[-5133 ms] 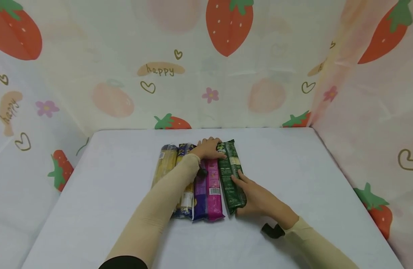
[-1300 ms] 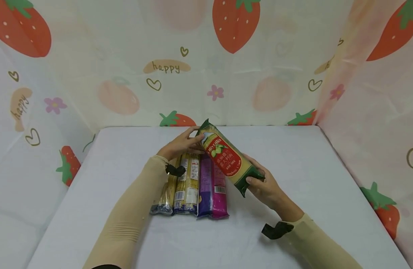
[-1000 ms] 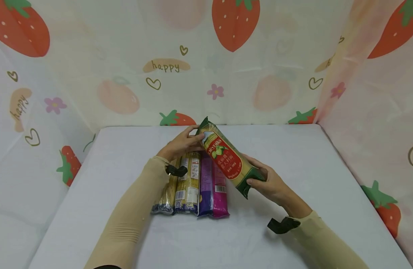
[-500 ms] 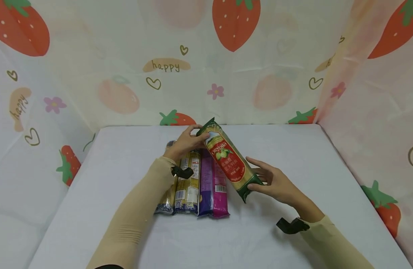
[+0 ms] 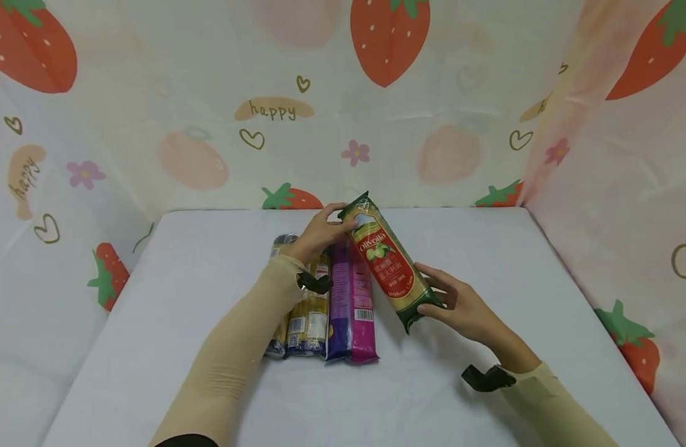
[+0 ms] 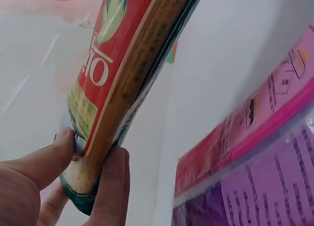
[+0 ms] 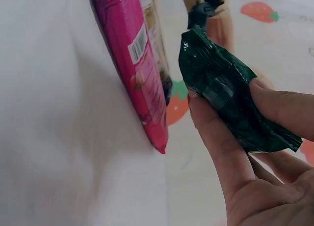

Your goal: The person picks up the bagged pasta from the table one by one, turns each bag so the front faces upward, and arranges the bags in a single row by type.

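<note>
A green and gold pack of spaghetti [image 5: 393, 267] with a red label is held slanted above the table, label side towards the head camera. My left hand [image 5: 322, 233] grips its upper end, thumb on the front and fingers behind, as the left wrist view shows. At the lower green end my right hand [image 5: 457, 304] pinches the crimped wrapper [image 7: 221, 83] between thumb and fingers. Left of it, a purple and pink pack [image 5: 351, 310] lies lengthwise on the table. Beside that lie two clear packs of yellow pasta, the nearer one [image 5: 309, 323] partly hidden by my left wrist.
A white-covered table [image 5: 169, 298] reaches back to a strawberry-print cloth wall [image 5: 298, 155], with matching cloth at both sides. Black straps [image 5: 488, 377] sit on both wrists.
The spaghetti pack, earlier lying back side up on the table, has been lifted and turned label side up by both hands. Lately, it and my left hand have shifted slightly right.
</note>
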Tool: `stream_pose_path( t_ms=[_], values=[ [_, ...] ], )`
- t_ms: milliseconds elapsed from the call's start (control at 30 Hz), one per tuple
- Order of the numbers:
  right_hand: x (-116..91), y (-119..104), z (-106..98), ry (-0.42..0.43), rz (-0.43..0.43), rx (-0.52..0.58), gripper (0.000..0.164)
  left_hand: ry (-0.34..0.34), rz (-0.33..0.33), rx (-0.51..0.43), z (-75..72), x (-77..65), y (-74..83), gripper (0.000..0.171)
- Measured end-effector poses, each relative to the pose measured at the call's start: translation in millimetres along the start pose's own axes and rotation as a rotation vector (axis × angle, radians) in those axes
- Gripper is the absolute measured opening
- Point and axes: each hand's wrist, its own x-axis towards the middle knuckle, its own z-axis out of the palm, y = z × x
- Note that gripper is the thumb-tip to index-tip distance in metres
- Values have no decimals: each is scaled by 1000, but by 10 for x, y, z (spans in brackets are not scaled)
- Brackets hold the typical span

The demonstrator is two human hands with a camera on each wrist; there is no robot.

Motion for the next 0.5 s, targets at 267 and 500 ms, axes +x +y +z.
stream_pose_path(
  t_ms=[267,500],
  values=[
    [-24,53,-1,58,10,11,78,-21,29,35,112,101,24,70],
    [-18,71,8,76,-7,31,75,-31,64,49,181,193,33,65]
  ],
)
